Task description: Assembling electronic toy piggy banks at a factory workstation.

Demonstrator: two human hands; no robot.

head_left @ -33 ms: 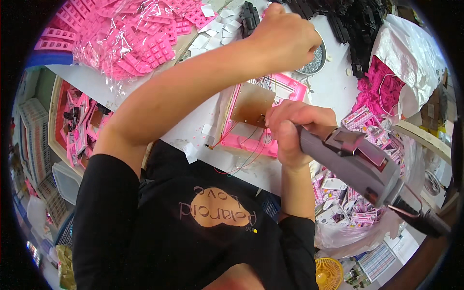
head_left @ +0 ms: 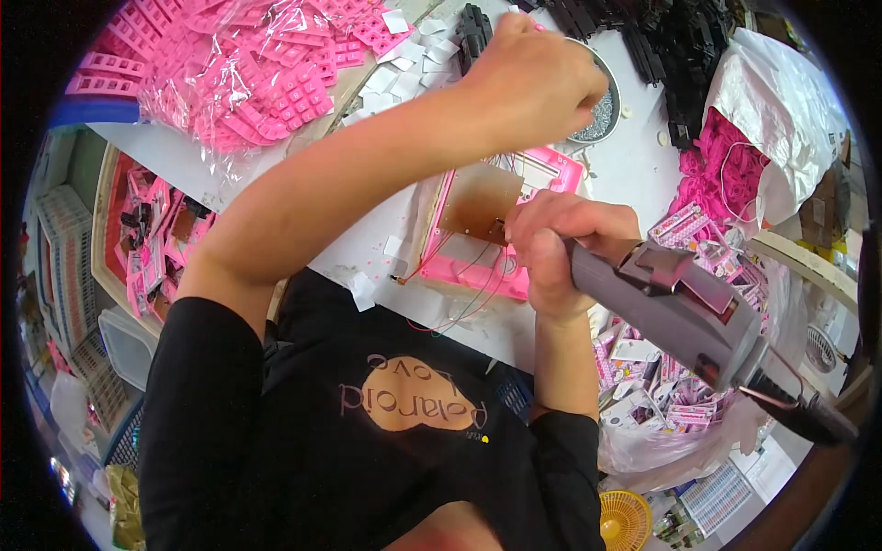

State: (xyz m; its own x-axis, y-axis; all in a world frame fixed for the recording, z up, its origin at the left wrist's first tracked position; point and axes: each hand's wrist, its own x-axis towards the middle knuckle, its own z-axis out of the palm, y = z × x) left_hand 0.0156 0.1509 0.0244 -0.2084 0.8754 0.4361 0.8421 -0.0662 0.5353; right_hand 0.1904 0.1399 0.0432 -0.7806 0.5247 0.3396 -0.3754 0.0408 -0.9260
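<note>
- R hand point(head_left: 562, 246): grip wrapped round grey driver point(head_left: 684, 308), mid-right.
- L hand point(head_left: 537, 84): fingers curled over metal dish point(head_left: 602, 101), top centre; pinch unclear.
- Pink case point(head_left: 487, 241) on counter point(head_left: 634, 165), centre, touching R hand.

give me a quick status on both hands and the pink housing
Right hand gripping grey electric screwdriver, tip down on pink housing. Left hand reaching over round metal dish, fingers closed. Loose wires beside housing; nothing blocking.
</note>
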